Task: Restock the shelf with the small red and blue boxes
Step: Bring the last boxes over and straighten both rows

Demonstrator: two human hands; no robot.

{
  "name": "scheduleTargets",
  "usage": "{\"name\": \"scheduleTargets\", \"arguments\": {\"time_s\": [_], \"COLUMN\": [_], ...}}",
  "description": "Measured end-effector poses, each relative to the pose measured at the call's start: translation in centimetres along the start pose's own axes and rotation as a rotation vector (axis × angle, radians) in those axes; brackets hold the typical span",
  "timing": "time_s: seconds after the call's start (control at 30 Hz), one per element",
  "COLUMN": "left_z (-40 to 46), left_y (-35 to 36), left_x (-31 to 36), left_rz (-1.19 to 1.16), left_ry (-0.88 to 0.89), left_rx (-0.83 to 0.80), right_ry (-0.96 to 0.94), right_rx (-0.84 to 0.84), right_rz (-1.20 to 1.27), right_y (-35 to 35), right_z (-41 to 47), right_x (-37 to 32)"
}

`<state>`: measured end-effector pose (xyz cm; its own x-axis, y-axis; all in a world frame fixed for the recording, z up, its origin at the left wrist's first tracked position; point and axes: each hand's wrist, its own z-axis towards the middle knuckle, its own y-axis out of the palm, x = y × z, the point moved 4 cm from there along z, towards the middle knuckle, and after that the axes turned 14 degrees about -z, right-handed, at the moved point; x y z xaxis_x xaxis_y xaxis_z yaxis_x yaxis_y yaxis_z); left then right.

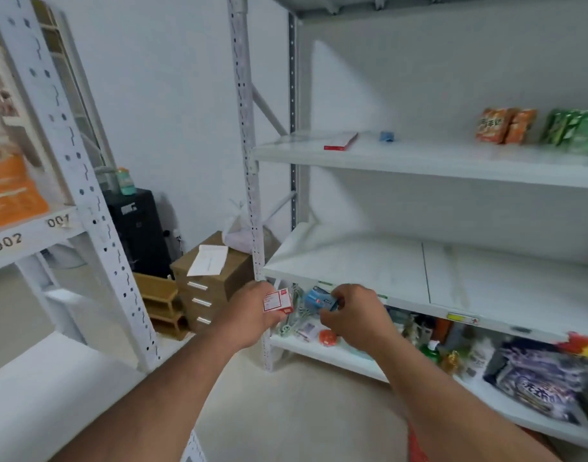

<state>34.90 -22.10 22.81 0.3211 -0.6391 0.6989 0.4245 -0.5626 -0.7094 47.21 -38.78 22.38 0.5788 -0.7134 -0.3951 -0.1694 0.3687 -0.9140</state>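
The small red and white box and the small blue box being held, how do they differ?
The small red and white box sits in the left hand, label facing the camera; the small blue box is pinched by the right hand, tilted. Both are held before the lower shelf.

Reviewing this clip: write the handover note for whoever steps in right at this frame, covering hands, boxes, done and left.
Left hand holds a small red box. Right hand holds a small blue box. Both are in front of the middle shelf, at its front edge.
Done: on the upper shelf lie a flat red box and a small blue item, too blurred to identify.
Left: place both held boxes on a shelf. No further stock of boxes is visible.
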Motion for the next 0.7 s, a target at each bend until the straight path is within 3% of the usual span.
{"name": "scheduleTargets", "arguments": {"time_s": [0.4,0.7], "left_z": [9.1,18.5], "left_y": [5.3,3.6], "left_x": [10.8,17.9], "left_rz": [-0.054,0.0], "left_ry": [0.128,0.278], "left_rx": [-0.117,-0.13], "right_ry": [-0.019,0.041], "right_rx": [0.042,0.087], "right_rz": [-0.197,-0.193], "right_y": [-9.9,-17.4], "right_z": [4.0,9.6], "right_x": [11.4,13.3]}}
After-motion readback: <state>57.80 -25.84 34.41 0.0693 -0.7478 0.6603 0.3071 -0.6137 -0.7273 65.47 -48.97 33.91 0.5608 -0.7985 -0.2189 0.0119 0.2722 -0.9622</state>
